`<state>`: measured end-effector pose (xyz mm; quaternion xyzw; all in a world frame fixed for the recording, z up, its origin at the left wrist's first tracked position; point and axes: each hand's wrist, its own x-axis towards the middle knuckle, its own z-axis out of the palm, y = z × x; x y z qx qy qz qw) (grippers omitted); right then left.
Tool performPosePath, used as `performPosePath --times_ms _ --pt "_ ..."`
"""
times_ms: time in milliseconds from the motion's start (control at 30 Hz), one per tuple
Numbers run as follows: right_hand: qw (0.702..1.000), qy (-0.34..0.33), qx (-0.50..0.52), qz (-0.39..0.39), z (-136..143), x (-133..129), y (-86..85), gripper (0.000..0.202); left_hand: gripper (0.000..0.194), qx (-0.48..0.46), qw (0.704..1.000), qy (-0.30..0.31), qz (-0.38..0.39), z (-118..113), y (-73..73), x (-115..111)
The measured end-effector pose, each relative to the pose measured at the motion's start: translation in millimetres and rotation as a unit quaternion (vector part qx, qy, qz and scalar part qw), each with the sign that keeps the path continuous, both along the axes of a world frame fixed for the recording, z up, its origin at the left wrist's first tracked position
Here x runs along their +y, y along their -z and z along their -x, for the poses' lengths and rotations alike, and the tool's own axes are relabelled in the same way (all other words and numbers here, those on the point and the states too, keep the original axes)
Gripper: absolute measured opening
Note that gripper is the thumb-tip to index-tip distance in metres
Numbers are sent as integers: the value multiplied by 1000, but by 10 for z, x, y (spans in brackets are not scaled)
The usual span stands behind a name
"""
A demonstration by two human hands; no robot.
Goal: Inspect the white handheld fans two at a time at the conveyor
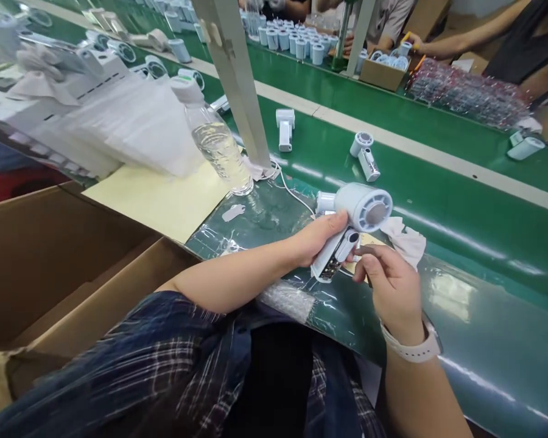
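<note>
A light blue handheld fan (363, 205) is gripped by my left hand (322, 238), its round head up and its handle slanting down. The handle's side is open and shows a dark circuit board (332, 264). My right hand (388, 277), with a white watch band on the wrist, is beside the handle with its fingers curled together; what they hold, if anything, is too small to name. Behind the held fan, another light blue part (325, 202) lies on the bench. A white cloth (404, 240) lies right of the fan.
A bottle of clear liquid (221, 149) stands by a metal post (240, 79). Fan units (369, 164) lie on the green conveyor (310, 164). Left are plastic sleeves (119, 121), yellow paper (164, 201) and a cardboard box (50, 255). Other people's arms show across the line.
</note>
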<state>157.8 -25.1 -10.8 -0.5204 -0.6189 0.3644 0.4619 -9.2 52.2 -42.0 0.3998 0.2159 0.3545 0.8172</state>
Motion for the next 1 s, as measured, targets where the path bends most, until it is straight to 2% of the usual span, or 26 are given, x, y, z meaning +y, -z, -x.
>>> performPosePath --times_ms 133,500,733,1000 --pt "999 13 -45 -12 40 -30 -17 17 78 6 1000 2 -30 2 -49 -93" --pt "992 38 -106 -65 35 -37 -51 16 74 18 998 6 -53 3 -71 -105" --pt "991 38 -110 -66 37 -41 -60 17 75 39 998 5 -52 15 -33 -103" --pt "990 46 -121 -56 35 -43 -49 21 76 48 998 -11 -32 18 -80 -119"
